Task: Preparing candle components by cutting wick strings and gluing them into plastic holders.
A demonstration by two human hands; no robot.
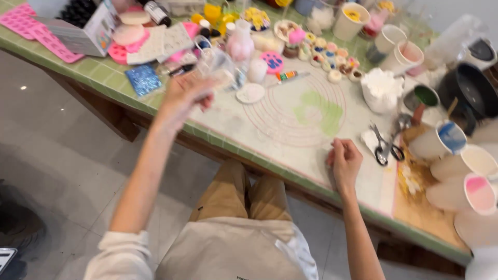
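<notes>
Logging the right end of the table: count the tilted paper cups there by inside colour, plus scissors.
Blue cup: 1
White cup: 1
Pink cup: 1
Scissors: 1
Total: 4

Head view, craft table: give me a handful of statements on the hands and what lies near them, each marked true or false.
1. The left hand is raised, holding a clear plastic cup. True.
2. The right hand is gripping the scissors. False: it rests closed on the clear mat, and the scissors lie apart to its right.
3. A green smear lies inside the mat's printed circles. True.
4. The paper cup with pink inside stands by the left hand. False: it is at the far right edge, past the right hand.
5. A blue glittery square lies on the table left of the left hand. True.
</notes>
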